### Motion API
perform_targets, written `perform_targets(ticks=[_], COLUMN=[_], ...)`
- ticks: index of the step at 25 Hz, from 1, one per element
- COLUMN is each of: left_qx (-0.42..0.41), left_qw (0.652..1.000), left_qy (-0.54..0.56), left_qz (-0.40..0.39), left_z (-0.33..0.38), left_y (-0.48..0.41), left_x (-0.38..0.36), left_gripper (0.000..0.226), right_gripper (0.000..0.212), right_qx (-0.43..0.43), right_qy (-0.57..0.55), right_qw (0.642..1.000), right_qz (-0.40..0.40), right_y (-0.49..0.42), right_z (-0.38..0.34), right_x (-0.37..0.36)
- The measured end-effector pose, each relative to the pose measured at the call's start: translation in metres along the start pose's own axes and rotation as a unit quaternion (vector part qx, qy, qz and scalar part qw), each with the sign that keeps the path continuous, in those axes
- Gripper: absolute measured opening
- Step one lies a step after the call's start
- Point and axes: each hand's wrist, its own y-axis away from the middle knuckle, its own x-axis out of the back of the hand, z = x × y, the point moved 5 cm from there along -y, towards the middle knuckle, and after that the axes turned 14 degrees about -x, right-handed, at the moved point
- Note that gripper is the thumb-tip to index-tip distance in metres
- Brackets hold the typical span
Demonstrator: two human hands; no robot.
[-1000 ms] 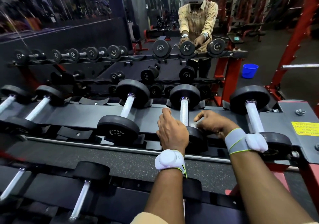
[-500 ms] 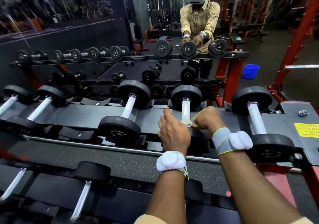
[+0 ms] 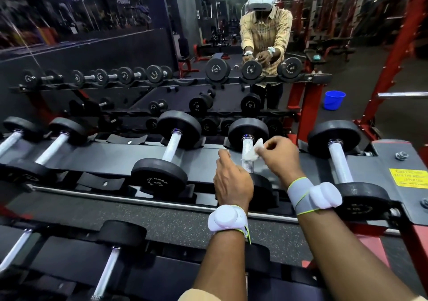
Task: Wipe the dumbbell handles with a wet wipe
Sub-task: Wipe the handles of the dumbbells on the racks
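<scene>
Black dumbbells with chrome handles lie in a row on the top tier of a rack (image 3: 393,161). My right hand (image 3: 279,155) pinches a crumpled white wet wipe (image 3: 253,151) against the right side of the middle dumbbell's handle (image 3: 246,147). My left hand (image 3: 231,180) sits at the left of that handle's lower end, over the near weight plate, with fingers curled; what they touch is hidden. Other dumbbells lie to the left (image 3: 171,148) and to the right (image 3: 337,161).
A lower tier holds more dumbbells (image 3: 108,266) in front of me. A mirror behind the rack reflects a person in a headset (image 3: 265,31). A blue bucket (image 3: 333,100) stands on the floor at right, beside red frame posts (image 3: 398,52).
My right hand has risen from the handle's lower end to its upper part, and the white wipe now shows between its fingers. My left hand has stayed put.
</scene>
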Motion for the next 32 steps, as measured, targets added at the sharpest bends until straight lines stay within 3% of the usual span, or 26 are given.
perform_targets(ticks=[1,2,5,6,9,11,13,16,20,24,28,32], left_qx=[-0.002,-0.004,-0.003,-0.004,-0.006,-0.003,-0.002,-0.006,-0.001,-0.005,-0.008,-0.007], left_qw=[1.000,1.000,1.000,1.000,1.000,1.000,1.000,1.000,1.000,1.000,1.000,1.000], left_qy=[0.000,0.000,0.008,0.010,0.011,0.011,0.015,0.011,0.001,0.005,0.000,-0.002], left_qz=[0.003,0.004,0.009,0.010,0.012,0.010,0.010,0.014,0.016,0.021,0.017,0.017], left_z=[-0.001,-0.002,-0.002,-0.001,0.000,-0.001,-0.001,-0.001,-0.002,-0.002,0.000,0.000], left_y=[0.000,0.000,0.001,0.001,0.000,0.000,0.000,0.000,0.000,0.001,0.001,0.000], left_x=[0.000,0.000,-0.001,0.000,0.001,0.002,0.001,0.002,0.001,0.001,0.002,0.002], left_gripper=[0.029,0.029,0.029,0.029,0.029,0.029,0.029,0.029,0.028,0.029,0.027,0.026], right_gripper=[0.019,0.017,0.024,0.025,0.029,0.020,0.009,0.022,0.024,0.023,0.021,0.023], right_qx=[0.031,0.046,-0.016,-0.030,0.035,0.091,0.111,0.105,0.003,0.062,-0.035,-0.044], right_qy=[-0.026,-0.061,-0.106,-0.080,0.033,0.084,0.110,0.116,0.008,0.082,-0.040,-0.048], right_qw=[0.998,0.997,0.984,0.984,0.998,0.992,0.987,0.987,0.999,0.992,0.998,0.989], right_qz=[0.045,0.032,-0.146,-0.154,-0.041,-0.012,-0.023,-0.034,-0.051,-0.071,-0.041,-0.132], right_y=[0.002,0.002,-0.001,0.000,-0.007,-0.003,0.006,0.010,-0.010,0.003,-0.019,-0.016], right_z=[-0.002,-0.003,0.018,0.025,0.019,0.004,-0.001,0.000,0.002,0.008,0.003,0.031], right_x=[0.007,0.007,-0.022,-0.027,-0.021,-0.017,-0.018,-0.023,-0.024,-0.028,-0.030,-0.042])
